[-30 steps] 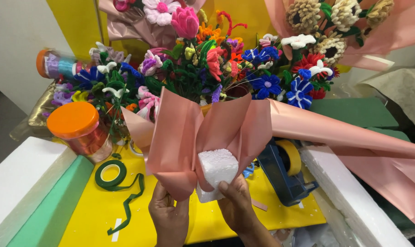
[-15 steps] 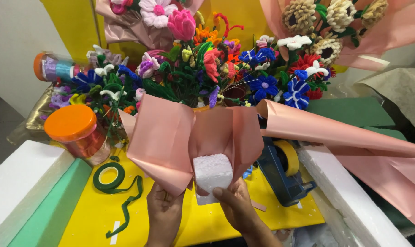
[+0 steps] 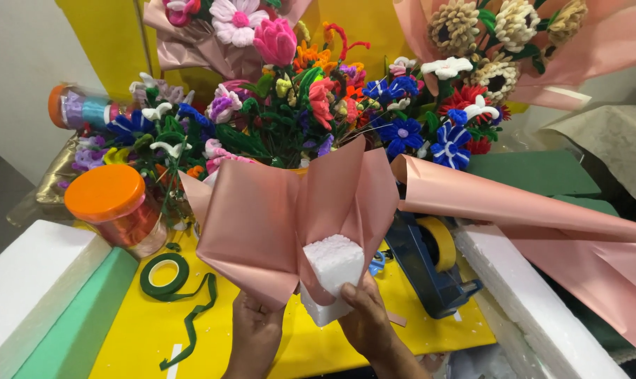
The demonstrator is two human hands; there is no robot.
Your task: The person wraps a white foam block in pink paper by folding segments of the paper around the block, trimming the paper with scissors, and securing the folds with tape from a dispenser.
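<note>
- Head view: both hands work at the near middle of the yellow desk [image 3: 135, 330]. The left hand [image 3: 253, 337] has its grip clamped on the lower edge of a pink wrapping sheet [image 3: 262, 224], pinching the folds from beneath.
- The right hand [image 3: 363, 319] has its grip clamped on a white foam block [image 3: 332, 270], fingers on its near right side; the block sits tilted in a gap of the pink sheet, which wraps around it on the left and behind.
- Above the sheet rises a bunch of pipe-cleaner flowers [image 3: 318, 105] in red, blue, orange, purple and white, with green stems.
- To the left, on the desk, stands a jar with an orange lid [image 3: 107, 196]; just near of it lies a roll of green floral tape [image 3: 165, 275], its loose end trailing toward the near edge.
- To the right of the block sits a blue tape dispenser [image 3: 430, 270] holding a yellow roll.
- A long roll of pink paper [image 3: 514, 203] stretches from behind the dispenser to the right.
- White foam slabs [image 3: 30, 281] flank the desk on the near left and near right.
</note>
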